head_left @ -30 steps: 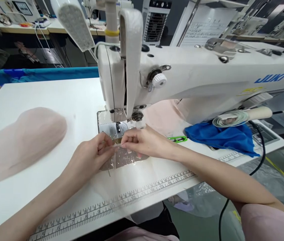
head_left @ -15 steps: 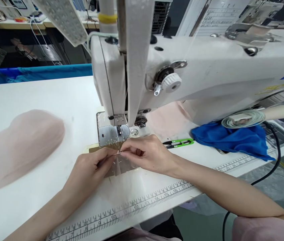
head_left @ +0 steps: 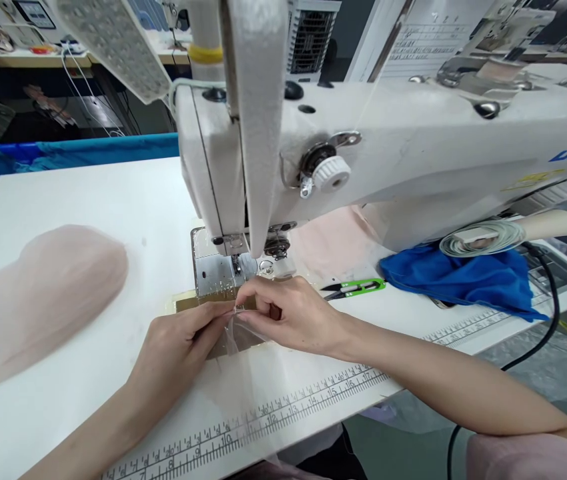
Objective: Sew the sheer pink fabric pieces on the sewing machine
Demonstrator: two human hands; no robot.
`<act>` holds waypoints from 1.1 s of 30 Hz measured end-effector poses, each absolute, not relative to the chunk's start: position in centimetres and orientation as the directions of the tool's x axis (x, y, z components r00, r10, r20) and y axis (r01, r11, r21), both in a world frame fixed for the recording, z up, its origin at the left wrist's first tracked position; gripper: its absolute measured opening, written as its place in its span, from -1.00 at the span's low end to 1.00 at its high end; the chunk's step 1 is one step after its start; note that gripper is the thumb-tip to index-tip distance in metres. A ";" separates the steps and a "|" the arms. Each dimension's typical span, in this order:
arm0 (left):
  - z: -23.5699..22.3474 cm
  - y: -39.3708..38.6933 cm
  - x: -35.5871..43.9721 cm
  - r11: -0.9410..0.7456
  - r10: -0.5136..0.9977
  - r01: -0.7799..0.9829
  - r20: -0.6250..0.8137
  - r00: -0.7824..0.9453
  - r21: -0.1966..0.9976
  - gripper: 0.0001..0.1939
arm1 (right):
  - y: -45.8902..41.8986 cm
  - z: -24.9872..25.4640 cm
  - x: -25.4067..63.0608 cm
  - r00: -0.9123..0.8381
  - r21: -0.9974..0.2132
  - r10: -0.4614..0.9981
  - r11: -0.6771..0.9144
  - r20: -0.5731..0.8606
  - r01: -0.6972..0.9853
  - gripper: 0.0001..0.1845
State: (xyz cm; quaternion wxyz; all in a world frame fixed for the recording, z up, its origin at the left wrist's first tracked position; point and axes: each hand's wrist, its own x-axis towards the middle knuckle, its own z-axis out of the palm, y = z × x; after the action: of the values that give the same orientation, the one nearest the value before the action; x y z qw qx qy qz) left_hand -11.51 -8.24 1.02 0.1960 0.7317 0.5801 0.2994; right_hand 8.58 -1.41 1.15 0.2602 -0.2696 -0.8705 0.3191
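Left hand [head_left: 178, 340] and right hand [head_left: 298, 317] drawn slightly back from needle plate [head_left: 211, 273] toward front edge of tabletop [head_left: 88, 197], both pinching sheer fabric [head_left: 232, 339] between plate and edge; light tension probably best.

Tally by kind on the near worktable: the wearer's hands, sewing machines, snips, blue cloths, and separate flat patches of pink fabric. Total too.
Hands: 2 (left hand, right hand)
Sewing machine: 1
Snips: 1
Blue cloth: 1
Pink fabric patches: 2 (left patch, patch beneath the machine)
Total: 7
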 end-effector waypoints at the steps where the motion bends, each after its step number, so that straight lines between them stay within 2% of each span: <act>1: 0.9 -8.3 -11.6 -0.249 0.967 0.732 0.210 0.147 0.634 -0.73 | -1.4 1.2 8.6 -0.720 -0.698 0.634 0.651 0.284 0.298 -0.92; 12: 0.6 -8.6 -11.7 -0.249 0.967 0.724 0.206 0.150 0.643 -0.74 | -1.3 1.3 8.6 -0.748 -0.709 0.615 0.642 0.250 0.291 -0.87; 25: 0.5 -8.6 -11.6 -0.237 0.971 0.721 0.190 0.148 0.651 -0.72 | -1.4 1.5 8.5 -0.739 -0.733 0.633 0.613 0.232 0.294 -0.91; 33: 0.6 -8.7 -11.5 -0.232 0.972 0.720 0.180 0.149 0.654 -0.70 | -1.3 1.1 8.5 -0.758 -0.696 0.591 0.667 0.278 0.265 -0.93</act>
State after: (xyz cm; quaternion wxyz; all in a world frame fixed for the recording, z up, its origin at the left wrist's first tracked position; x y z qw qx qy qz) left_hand -11.52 -8.72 0.65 0.2138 0.7273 0.5818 0.2947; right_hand 8.50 -1.34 1.10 0.2487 -0.2436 -0.8785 0.3271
